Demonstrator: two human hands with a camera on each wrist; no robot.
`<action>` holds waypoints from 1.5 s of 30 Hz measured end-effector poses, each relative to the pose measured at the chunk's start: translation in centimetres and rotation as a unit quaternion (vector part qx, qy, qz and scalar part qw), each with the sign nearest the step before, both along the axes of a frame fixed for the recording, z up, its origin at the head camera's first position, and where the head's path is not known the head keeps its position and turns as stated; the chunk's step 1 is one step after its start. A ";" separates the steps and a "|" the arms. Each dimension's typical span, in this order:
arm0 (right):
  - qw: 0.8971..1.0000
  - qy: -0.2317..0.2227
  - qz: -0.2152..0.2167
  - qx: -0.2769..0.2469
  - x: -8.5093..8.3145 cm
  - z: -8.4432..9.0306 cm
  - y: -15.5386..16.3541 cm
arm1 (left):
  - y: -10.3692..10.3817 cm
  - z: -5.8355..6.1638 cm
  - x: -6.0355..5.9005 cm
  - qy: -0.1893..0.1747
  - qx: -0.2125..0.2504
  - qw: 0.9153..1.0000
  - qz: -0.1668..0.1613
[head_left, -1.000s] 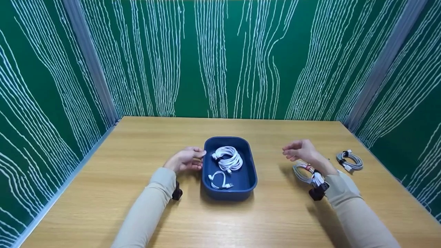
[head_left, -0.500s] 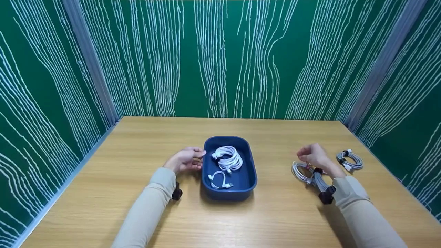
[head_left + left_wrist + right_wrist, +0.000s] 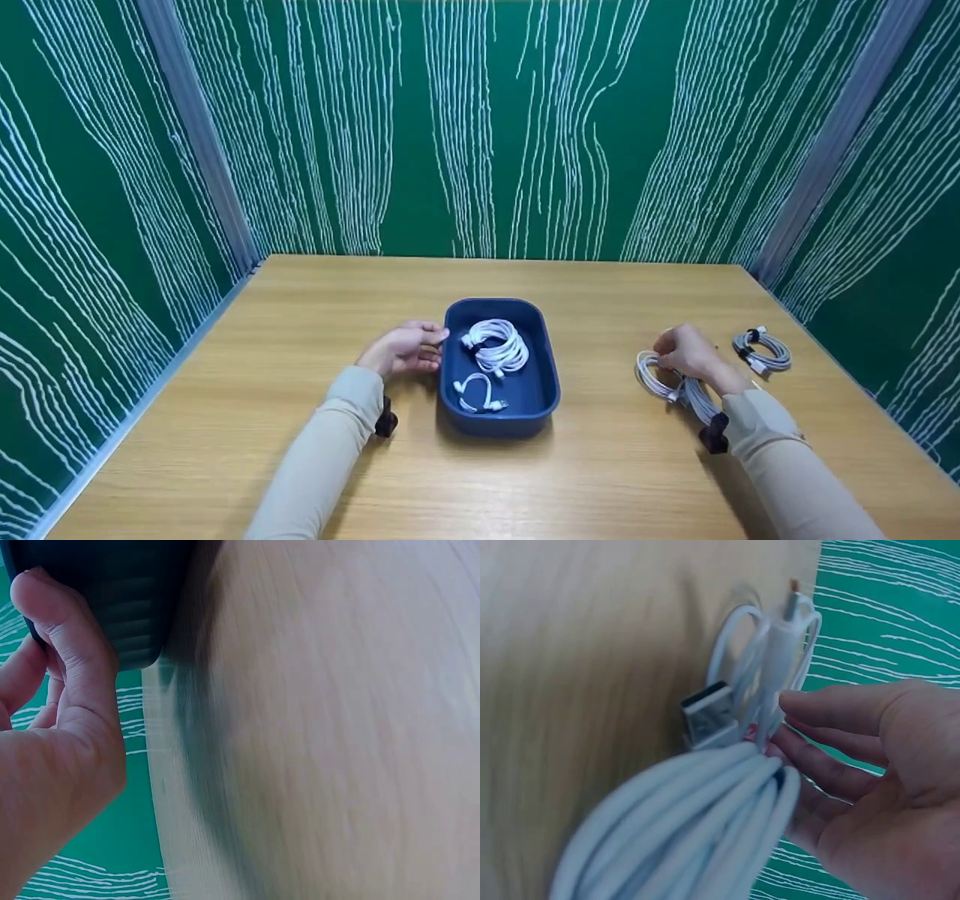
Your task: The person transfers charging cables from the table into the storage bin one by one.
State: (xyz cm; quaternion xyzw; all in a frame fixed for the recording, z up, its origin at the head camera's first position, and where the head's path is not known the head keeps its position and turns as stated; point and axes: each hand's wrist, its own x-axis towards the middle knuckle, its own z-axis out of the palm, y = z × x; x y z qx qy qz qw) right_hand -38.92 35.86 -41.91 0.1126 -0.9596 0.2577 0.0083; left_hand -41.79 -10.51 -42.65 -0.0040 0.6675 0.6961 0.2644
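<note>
My left hand (image 3: 409, 347) grips the left rim of a dark blue bin (image 3: 499, 425), thumb on one side of the wall and fingers on the other in the left wrist view. Inside the bin lie a coiled white cable (image 3: 511, 352) and a short white cable (image 3: 465, 403). Over on the right, my right hand (image 3: 690, 352) pinches at a thin white coiled cable (image 3: 651, 381) with a red tie; its plug rises beside the thumb in the right wrist view. A thicker pale coiled cable (image 3: 675, 825) lies right against it, partly under the wrist.
A grey coiled cable (image 3: 772, 351) with a black tie lies beyond my right hand. The wooden table (image 3: 600, 480) is bounded by green walls (image 3: 510, 187) with white lines at the back and sides.
My right hand has moved right and down, from the air left of the cables to the thin white cable. The left hand and bin have stayed put.
</note>
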 end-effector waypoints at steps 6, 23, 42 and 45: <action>0.999 0.020 0.002 0.027 0.0 -0.6 0.0 | 0.0 -0.1 0.1 0.004 0.007 1.000 -0.001; 1.000 -0.003 -0.006 0.028 0.0 -0.3 0.2 | 0.0 0.0 0.1 -0.003 0.009 1.000 -0.002; 0.999 -0.018 -0.016 -0.033 0.2 0.8 0.5 | -0.1 -0.2 0.0 0.004 0.006 1.000 -0.006; 0.998 -0.031 -0.019 -0.046 0.2 0.9 0.5 | 0.0 -0.1 0.1 0.005 0.005 1.000 -0.003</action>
